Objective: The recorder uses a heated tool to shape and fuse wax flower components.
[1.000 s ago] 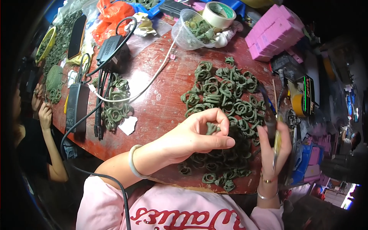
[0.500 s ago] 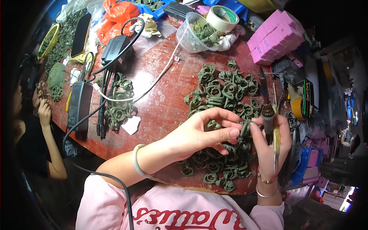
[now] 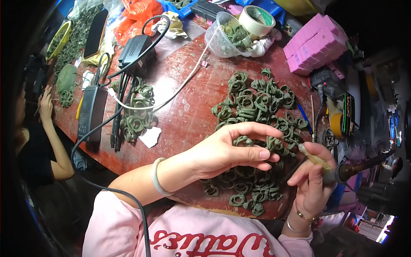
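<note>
My left hand [image 3: 239,150] reaches over a pile of dark green rings [image 3: 246,100]. Its thumb and fingers are bent round a green ring [image 3: 274,143], partly hidden by the fingers. Off the right side of the pile is my right hand [image 3: 314,184], closed on a soldering-iron-like tool [image 3: 359,168] with a grey grip and dark shaft. The shaft points right, away from the rings. A slim tool wrapped in yellowish film [image 3: 317,157] is held in the same hand, its wrapped end toward the pile.
Smaller green rings [image 3: 139,113] lie left beside black adapters [image 3: 90,111] and cables. A clear tub [image 3: 220,40], tape roll [image 3: 257,21] and pink foam blocks [image 3: 314,45] stand at the back. A lit display [image 3: 348,113] is right. Another person's arm [image 3: 58,147] shows far left.
My right hand has drawn away from the left fingers, down and right, and turned so the iron points right instead of up. The left hand has barely moved. The view has shifted slightly.
</note>
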The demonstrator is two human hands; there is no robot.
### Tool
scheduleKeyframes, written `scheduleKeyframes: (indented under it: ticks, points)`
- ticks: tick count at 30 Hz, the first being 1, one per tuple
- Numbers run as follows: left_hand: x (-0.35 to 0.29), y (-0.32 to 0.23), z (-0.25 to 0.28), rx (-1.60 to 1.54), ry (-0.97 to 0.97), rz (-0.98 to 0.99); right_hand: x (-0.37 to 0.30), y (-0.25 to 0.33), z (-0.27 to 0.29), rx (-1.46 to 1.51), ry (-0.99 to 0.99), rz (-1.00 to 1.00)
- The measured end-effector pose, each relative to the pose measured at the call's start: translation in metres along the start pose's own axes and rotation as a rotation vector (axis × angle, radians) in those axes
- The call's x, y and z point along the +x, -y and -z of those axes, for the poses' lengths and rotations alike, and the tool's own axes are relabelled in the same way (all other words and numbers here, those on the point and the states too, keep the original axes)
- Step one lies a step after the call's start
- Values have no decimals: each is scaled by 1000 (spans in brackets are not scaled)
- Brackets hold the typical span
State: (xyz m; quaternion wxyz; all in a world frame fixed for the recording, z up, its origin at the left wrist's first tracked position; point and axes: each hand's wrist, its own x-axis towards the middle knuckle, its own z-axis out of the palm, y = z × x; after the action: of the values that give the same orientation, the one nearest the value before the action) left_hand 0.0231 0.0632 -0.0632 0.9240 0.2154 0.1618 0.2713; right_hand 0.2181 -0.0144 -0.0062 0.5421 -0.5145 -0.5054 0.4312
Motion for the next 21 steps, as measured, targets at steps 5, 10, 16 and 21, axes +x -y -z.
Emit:
scheduleKeyframes:
  ticks: [5,10,16,21]
  points:
    - [2,3,1,142,13,-28,19,11,-5,-259,-11,65]
    - [1,0,0,138,5,-7,26,16,-10,-306,12,42]
    - [1,1,3,124,32,4,29,14,-12,-377,70,78]
    - [0,-3,0,141,40,41,29,15,-14,-253,121,32]
